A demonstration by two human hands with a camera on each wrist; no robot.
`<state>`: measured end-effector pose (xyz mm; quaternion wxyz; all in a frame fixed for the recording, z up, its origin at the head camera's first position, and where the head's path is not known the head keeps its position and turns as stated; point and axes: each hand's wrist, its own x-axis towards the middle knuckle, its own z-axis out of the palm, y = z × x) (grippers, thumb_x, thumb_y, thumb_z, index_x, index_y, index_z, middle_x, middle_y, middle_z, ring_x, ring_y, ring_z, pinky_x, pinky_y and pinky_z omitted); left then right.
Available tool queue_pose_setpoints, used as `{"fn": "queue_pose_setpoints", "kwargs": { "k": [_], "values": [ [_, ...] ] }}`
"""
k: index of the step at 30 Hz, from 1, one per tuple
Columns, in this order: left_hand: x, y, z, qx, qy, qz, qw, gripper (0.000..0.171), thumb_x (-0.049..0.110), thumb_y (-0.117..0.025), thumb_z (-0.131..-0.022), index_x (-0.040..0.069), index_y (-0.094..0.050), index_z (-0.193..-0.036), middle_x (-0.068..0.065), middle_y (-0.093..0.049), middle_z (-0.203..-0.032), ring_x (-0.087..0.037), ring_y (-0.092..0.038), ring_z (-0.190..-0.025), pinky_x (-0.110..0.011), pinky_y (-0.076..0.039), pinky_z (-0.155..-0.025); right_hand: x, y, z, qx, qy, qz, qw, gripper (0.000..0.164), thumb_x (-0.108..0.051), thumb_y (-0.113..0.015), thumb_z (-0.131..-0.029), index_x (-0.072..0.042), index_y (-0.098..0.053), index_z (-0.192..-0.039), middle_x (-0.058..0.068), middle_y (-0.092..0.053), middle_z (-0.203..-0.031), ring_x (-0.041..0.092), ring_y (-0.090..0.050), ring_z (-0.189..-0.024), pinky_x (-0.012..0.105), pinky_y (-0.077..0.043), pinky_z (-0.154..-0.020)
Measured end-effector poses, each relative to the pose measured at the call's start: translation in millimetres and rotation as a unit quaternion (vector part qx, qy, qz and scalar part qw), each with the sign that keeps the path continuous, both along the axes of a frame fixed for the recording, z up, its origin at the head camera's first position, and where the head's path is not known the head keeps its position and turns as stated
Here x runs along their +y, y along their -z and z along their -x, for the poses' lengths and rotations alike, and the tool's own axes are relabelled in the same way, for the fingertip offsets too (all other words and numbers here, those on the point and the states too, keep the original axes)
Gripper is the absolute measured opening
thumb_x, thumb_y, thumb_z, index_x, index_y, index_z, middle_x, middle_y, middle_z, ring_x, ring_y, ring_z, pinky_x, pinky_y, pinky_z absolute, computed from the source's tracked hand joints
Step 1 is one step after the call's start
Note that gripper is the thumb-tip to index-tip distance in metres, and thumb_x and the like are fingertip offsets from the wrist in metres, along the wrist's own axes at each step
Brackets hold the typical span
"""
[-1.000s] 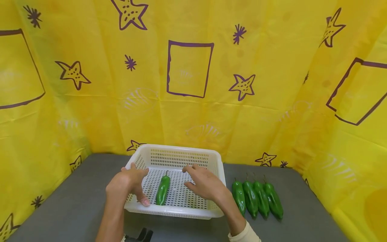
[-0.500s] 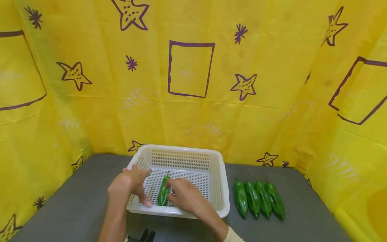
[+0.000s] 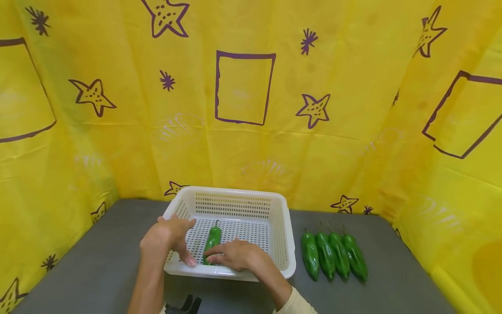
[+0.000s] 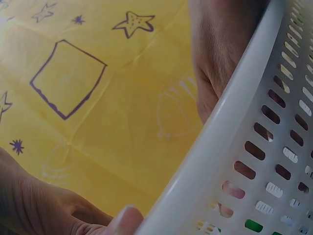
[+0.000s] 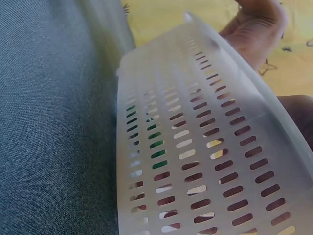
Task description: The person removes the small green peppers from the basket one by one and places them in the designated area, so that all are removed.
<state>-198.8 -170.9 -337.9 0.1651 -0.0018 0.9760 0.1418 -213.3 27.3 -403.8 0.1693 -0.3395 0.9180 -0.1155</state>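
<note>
A white slotted plastic basket [image 3: 282, 231] stands mid-table, with one long green pepper [image 3: 214, 235] lying upright-wise on its floor, stem toward the back wall. My left hand [image 3: 166, 235] spans the basket's front left corner, fingers over the left rim and thumb inside by the front rim; the left wrist view shows the thumb [image 4: 126, 221] right at that rim. My right hand [image 3: 237, 254] reaches over the front wall, its index finger and thumb extended across the pepper's lower end, covering part of it. Green shows through slots in the right wrist view.
Several long green peppers [image 3: 339, 255] lie side by side on the grey table [image 3: 376, 261], right of the basket. A yellow curtain [image 3: 243, 157] printed with stars hangs behind and at both sides. A black mount [image 3: 187, 305] shows below the left wrist.
My right hand has come in from the basket's right side, leftward to the pepper, then down to its lower end. That end has shifted slightly left. My left hand keeps its place.
</note>
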Motion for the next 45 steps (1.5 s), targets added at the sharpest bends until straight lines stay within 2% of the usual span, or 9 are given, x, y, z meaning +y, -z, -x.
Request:
{"fn": "queue_pose_setpoints", "kwargs": {
  "k": [5,8,12,19,24,27,31,35,45],
  "values": [
    [-0.3,0.8,-0.4,0.002,0.008,0.008,0.9999,0.119,0.038,-0.101,-0.055,0.010,-0.046,-0.157,-0.045,-0.031,-0.158,-0.071,-0.032,-0.134,-0.075,-0.046,-0.099,-0.3,0.0,2.9,-0.005,-0.009,-0.022,1.000,0.034,-0.046,-0.050,-0.108,-0.040,-0.066,-0.138,-0.009,-0.072,-0.136,0.015,-0.067,-0.125,0.037,-0.052,-0.105],
    [0.5,0.6,0.2,0.000,0.011,0.013,0.9999,0.119,0.039,-0.100,-0.056,0.010,-0.046,-0.157,-0.044,-0.035,-0.157,-0.070,-0.034,-0.133,-0.075,-0.046,-0.100,-0.6,0.0,2.6,-0.001,0.024,-0.016,1.000,0.026,-0.045,-0.056,-0.106,-0.032,-0.071,-0.123,-0.007,-0.076,-0.112,0.013,-0.068,-0.102,0.033,-0.053,-0.088],
    [1.3,-0.7,1.7,-0.013,-0.003,0.010,0.9999,0.120,0.040,-0.099,-0.055,0.012,-0.045,-0.159,-0.044,-0.033,-0.158,-0.070,-0.032,-0.136,-0.076,-0.043,-0.104,-2.0,0.0,2.0,0.006,0.066,-0.015,0.998,0.018,-0.042,-0.062,-0.103,-0.027,-0.069,-0.109,-0.003,-0.067,-0.088,0.013,-0.057,-0.079,0.030,-0.045,-0.071],
    [0.5,-0.5,2.2,-0.013,0.011,0.017,0.9997,0.118,0.040,-0.099,-0.058,0.010,-0.045,-0.158,-0.045,-0.033,-0.158,-0.077,-0.022,-0.140,-0.079,-0.038,-0.107,-1.8,1.0,3.0,0.016,0.071,-0.017,0.997,0.026,-0.042,-0.064,-0.101,-0.028,-0.078,-0.118,-0.002,-0.074,-0.099,0.013,-0.060,-0.084,0.032,-0.050,-0.078],
    [1.0,0.8,2.5,-0.013,0.017,0.020,0.9996,0.116,0.039,-0.098,-0.060,0.010,-0.045,-0.158,-0.044,-0.036,-0.157,-0.079,-0.022,-0.139,-0.080,-0.037,-0.107,2.4,2.7,1.4,0.053,0.095,0.042,0.993,0.007,-0.023,-0.078,-0.091,-0.019,-0.079,-0.085,-0.006,-0.065,-0.076,0.009,-0.052,-0.068,0.026,-0.042,-0.061],
    [1.5,1.5,2.7,-0.017,0.017,0.020,0.9995,0.114,0.039,-0.098,-0.061,0.009,-0.045,-0.158,-0.043,-0.036,-0.157,-0.079,-0.022,-0.139,-0.080,-0.036,-0.108,4.6,1.4,0.2,0.085,0.116,0.066,0.987,0.014,-0.008,-0.081,-0.083,-0.017,-0.073,-0.075,-0.003,-0.065,-0.073,0.011,-0.051,-0.065,0.026,-0.041,-0.059],
    [2.4,1.2,3.1,-0.022,0.016,0.020,0.9994,0.114,0.038,-0.097,-0.061,0.008,-0.044,-0.158,-0.043,-0.037,-0.157,-0.078,-0.022,-0.139,-0.080,-0.035,-0.108,7.8,-1.4,-0.1,0.104,0.130,0.076,0.983,0.017,0.000,-0.080,-0.077,-0.015,-0.072,-0.079,-0.001,-0.067,-0.076,0.013,-0.051,-0.067,0.027,-0.042,-0.060],
    [3.0,0.8,3.9,-0.026,0.015,0.020,0.9994,0.116,0.038,-0.097,-0.061,0.008,-0.043,-0.159,-0.041,-0.038,-0.157,-0.076,-0.022,-0.141,-0.080,-0.035,-0.109,14.9,-5.8,0.4,0.109,0.116,0.087,0.983,0.022,0.002,-0.080,-0.074,-0.016,-0.070,-0.085,-0.003,-0.067,-0.079,0.012,-0.052,-0.069,0.027,-0.041,-0.061],
    [0.6,0.4,5.2,-0.031,0.021,0.018,0.9991,0.116,0.040,-0.097,-0.062,0.009,-0.042,-0.160,-0.040,-0.039,-0.158,-0.078,-0.021,-0.140,-0.081,-0.034,-0.109,46.3,-28.9,6.5,0.071,0.115,0.152,0.979,0.041,0.008,-0.076,-0.077,-0.012,-0.065,-0.112,0.005,-0.064,-0.088,0.017,-0.050,-0.074,0.027,-0.041,-0.064]
  ]
}}
